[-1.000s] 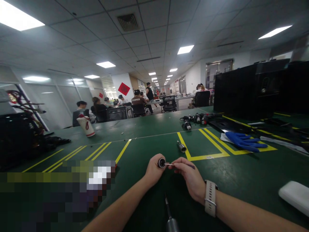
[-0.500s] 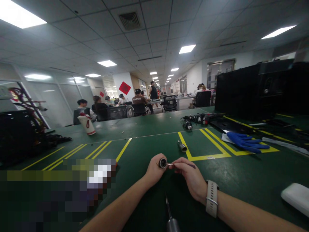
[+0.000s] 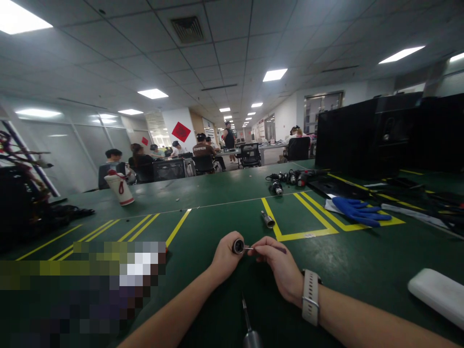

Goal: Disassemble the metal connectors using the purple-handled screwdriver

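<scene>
My left hand (image 3: 227, 256) is closed around a short cylindrical metal part (image 3: 238, 246), whose dark round open end faces me and slightly right. Between the fingertips of my right hand (image 3: 277, 266) is a slim screwdriver-like tool (image 3: 248, 248) with a thin metal shaft and a dark purplish end. Its tip reaches the rim of the part; whether it goes inside I cannot tell. Just beyond my hands a loose silver metal sleeve (image 3: 268, 220) lies on its side. Below them, a pointed driver bit on a grey cylindrical body (image 3: 252, 338) pokes in from the bottom edge.
The green table (image 3: 203, 217) carries yellow tape lines. Several black-and-silver cylindrical devices (image 3: 277, 187) and a blue glove (image 3: 357, 210) lie at the right, near black cases (image 3: 351, 137). A white object (image 3: 435, 292) is far right, a paper cup (image 3: 119, 188) left. People sit beyond.
The whole view has shifted slightly, so table and background sit further left. Both hands keep their grips, with the tool still at the part's rim.
</scene>
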`<state>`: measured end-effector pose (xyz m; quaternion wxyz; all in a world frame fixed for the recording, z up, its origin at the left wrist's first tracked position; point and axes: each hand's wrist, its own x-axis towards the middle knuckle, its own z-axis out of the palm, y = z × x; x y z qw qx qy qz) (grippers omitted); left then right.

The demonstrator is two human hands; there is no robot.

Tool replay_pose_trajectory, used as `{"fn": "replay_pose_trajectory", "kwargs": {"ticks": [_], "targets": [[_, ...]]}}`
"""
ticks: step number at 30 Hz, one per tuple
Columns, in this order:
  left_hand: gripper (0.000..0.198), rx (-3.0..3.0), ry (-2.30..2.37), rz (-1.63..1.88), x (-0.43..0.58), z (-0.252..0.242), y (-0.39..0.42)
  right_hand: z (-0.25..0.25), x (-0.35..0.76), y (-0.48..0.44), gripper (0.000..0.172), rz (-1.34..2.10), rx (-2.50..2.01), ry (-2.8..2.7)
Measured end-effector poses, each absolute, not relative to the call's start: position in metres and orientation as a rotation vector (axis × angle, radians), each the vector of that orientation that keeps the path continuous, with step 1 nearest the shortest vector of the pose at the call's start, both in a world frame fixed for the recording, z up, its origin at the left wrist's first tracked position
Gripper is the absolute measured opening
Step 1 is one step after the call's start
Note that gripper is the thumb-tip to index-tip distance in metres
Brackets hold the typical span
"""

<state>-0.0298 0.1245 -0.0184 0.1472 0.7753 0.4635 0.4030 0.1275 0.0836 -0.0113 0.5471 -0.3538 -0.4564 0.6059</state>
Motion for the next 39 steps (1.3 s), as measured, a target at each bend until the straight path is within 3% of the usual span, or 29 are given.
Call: {"fn": "replay_pose_trajectory", "kwargs": {"ticks": [39], "targets": [[0.012, 2.278, 1.28, 1.099, -0.0275, -0.0158, 0.1235, -0.0091, 0.1302, 0.0851, 0.005, 1.464, -0.773, -0.956]]}}
